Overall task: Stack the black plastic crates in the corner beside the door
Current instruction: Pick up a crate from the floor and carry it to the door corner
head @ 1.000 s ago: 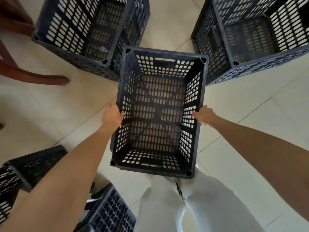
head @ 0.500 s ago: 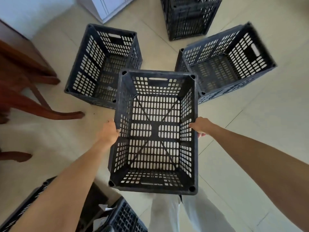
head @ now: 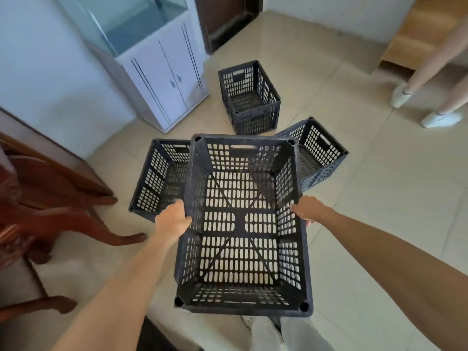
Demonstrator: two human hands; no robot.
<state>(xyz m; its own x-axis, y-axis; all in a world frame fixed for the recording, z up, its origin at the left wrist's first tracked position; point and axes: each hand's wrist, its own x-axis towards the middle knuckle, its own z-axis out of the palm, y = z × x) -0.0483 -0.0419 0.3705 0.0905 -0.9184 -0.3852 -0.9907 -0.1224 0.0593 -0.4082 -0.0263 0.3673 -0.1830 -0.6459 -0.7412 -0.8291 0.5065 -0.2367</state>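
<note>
Pale tiled floor (head: 379, 198) runs up to a dark door (head: 228, 19), with a white cabinet (head: 167, 79) at its left. A second ago the view was straight down onto the crate (head: 240, 217), with two others close by. Now the gaze has lifted, the crate is higher and further forward, and the door corner has come into sight. That suggests the pickup is done and the carry has begun.

The left hand (head: 172, 221) curls over the crate's left wall and the right hand (head: 307, 210) over its right wall. Both grip at mid-length and hold it level, clear of the floor.

A stack (head: 253, 117), seemingly two crates high, stands just right of the cabinet near the door, the likely target. A left crate (head: 154, 178) and a right crate (head: 321, 153) sit on the floor between the person and it. The held crate hides the gap between them, so the feet will need care. A wooden chair (head: 50, 198) crowds the left edge. A bystander's legs (head: 428, 64) stand well apart at far right.
</note>
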